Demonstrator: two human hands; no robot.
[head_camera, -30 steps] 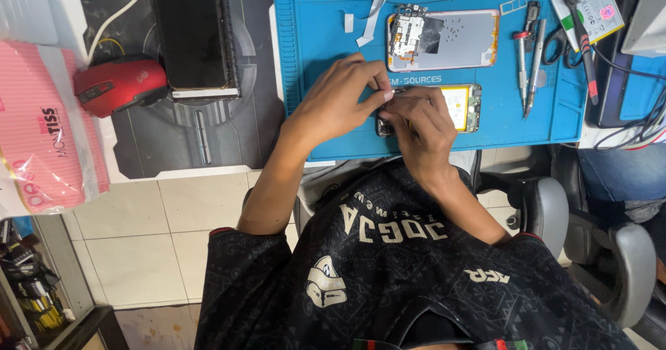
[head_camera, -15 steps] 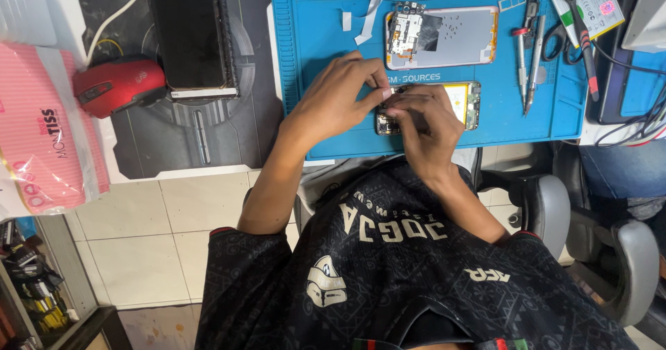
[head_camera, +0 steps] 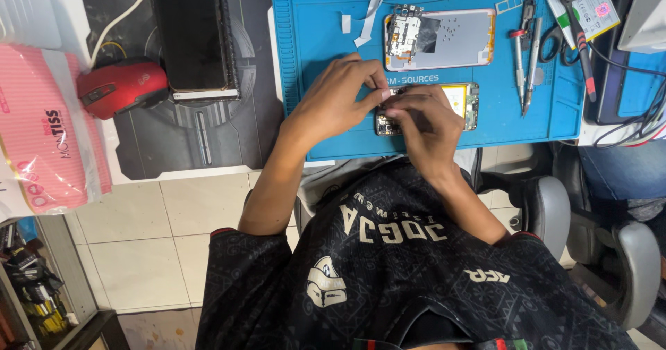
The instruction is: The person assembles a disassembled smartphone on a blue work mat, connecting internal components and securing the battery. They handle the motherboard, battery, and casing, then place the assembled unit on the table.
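Observation:
An opened phone with a yellow battery lies on the blue repair mat. My left hand pinches the phone's left end with thumb and fingertips. My right hand covers the phone's left half, its fingertips meeting those of the left hand. What is between the fingertips is hidden. Just above lies a second phone frame with a bare circuit board at its left end.
Screwdrivers and tweezers lie on the mat's right side, and white tape strips at its top. A black flat device, a red mouse and a pink tissue pack sit to the left. A grey chair stands at the right.
Both hands stay on the opened phone; the fingertips have shifted only slightly at its left end.

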